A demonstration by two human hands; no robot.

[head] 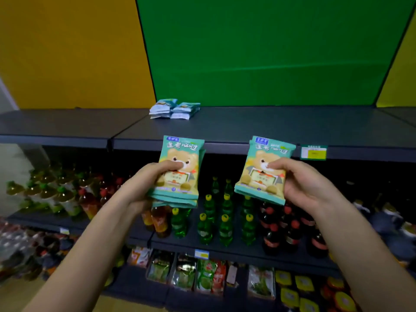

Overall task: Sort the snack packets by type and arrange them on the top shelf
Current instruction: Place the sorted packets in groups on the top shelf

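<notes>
My left hand (144, 185) grips a small stack of teal bear snack packets (180, 154), held upright just below the front edge of the top shelf (270, 127). My right hand (301, 183) grips a second stack of the same teal bear packets (263, 161), tilted slightly right, at the same height. At the back of the grey top shelf, against the green panel, lie two low piles of pale blue-white snack packets (174, 109).
A green price tag (313, 152) hangs on the top shelf's front edge at right. Below stand green bottles (225, 221), dark cola bottles (290, 230) and orange drink bottles (159, 219). The lowest shelf holds bagged goods (202, 275). A yellow panel (67, 52) is at left.
</notes>
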